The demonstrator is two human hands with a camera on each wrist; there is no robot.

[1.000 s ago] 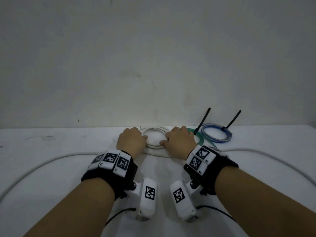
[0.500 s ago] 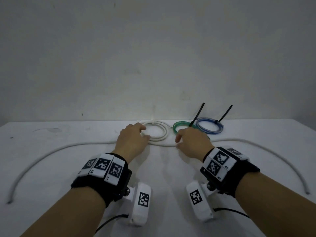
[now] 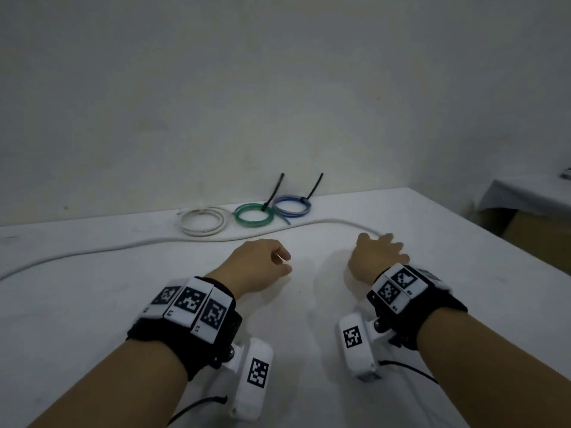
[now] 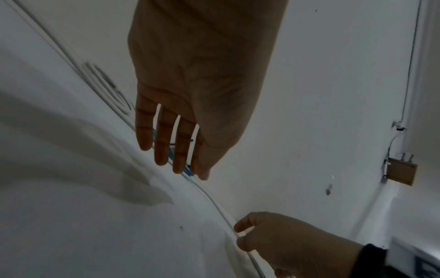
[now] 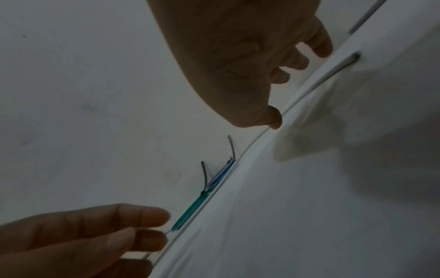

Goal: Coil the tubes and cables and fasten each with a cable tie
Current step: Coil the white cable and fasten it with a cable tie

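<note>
Hands are hovering low over a white table (image 3: pixel 463 288). At 12 o'clock, by the wall (image 3: pixel 278 88), 3 coils are lying in a row. From 11 to 1 o'clock they are a white coil (image 3: pixel 202 223), a green coil (image 3: pixel 254 215) and a blue coil (image 3: pixel 292 206). The green and blue coils are touching each other. Each of these 2 is wearing a black tie, tie 1 (image 3: pixel 275 190) on the green one and tie 2 (image 3: pixel 315 186) on the blue one, both sticking up. I cannot see a tie on the white coil.

A long white tube (image 3: pixel 123 246) is lying loose, running from 9 o'clock, just in front of the coils, over to 2 o'clock.

The left hand (image 3: pixel 256 265) is sitting near the middle, just short of the tube. Its fingers are hanging loose and fairly straight, holding nothing.

The right hand (image 3: pixel 375 257) is at 2 o'clock, right on the tube. In the left wrist view its thumb and fingers are curling close to the tube, but I cannot tell if they are gripping it. Its shape is blurry.

Both wrists are wearing black bands (image 3: pixel 185 341) with square black and white markers (image 3: pixel 190 301).
</note>
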